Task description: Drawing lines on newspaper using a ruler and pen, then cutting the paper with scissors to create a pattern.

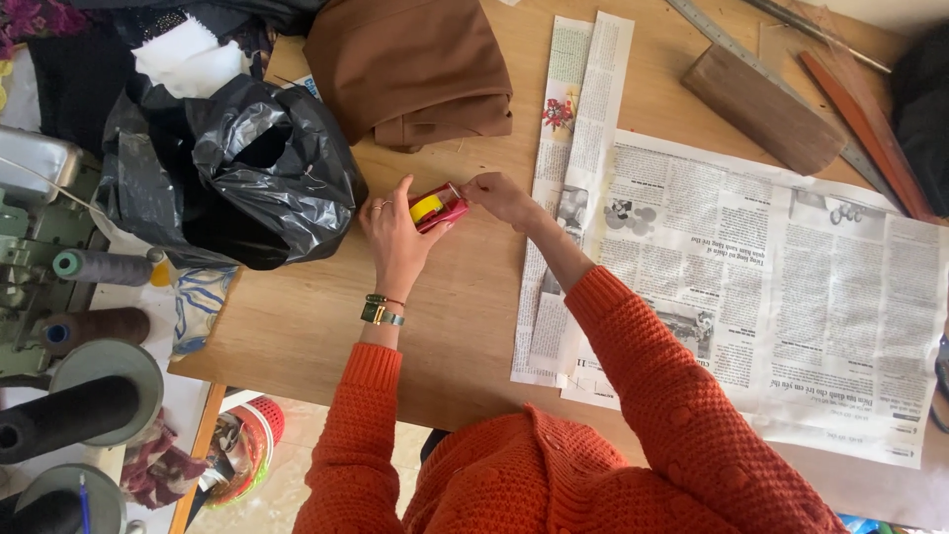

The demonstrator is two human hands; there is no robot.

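At the far left edge a sewing machine (35,247) is sitting with grey and dark thread cones (99,267) beside it, and a crumpled black plastic bag (247,168) is lying on the wooden worktop (297,316) just left of my hands. Behind it a folded brown cloth (415,69) is resting.

My left hand (393,242) is standing palm-up above the worktop, wrist with a watch and bracelet toward me, fingers curled and clamped around a red tape dispenser (437,208) with a yellow roll in it. The dispenser is sitting at my fingertips, its long axis slanting up and to the right, toward my other hand.

My right hand (499,196) is reaching in from the right, forearm crossing the newspaper sheets (791,297), thumb and forefinger pinched together at the dispenser's upper right end; whether they are gripping tape I cannot tell. So the dispenser is lying between both hands, held by the left, touched by the right.

Further right, a wooden block (761,109), a metal ruler (732,44) and reddish wooden strips (865,119) are lying near the worktop's far corner.
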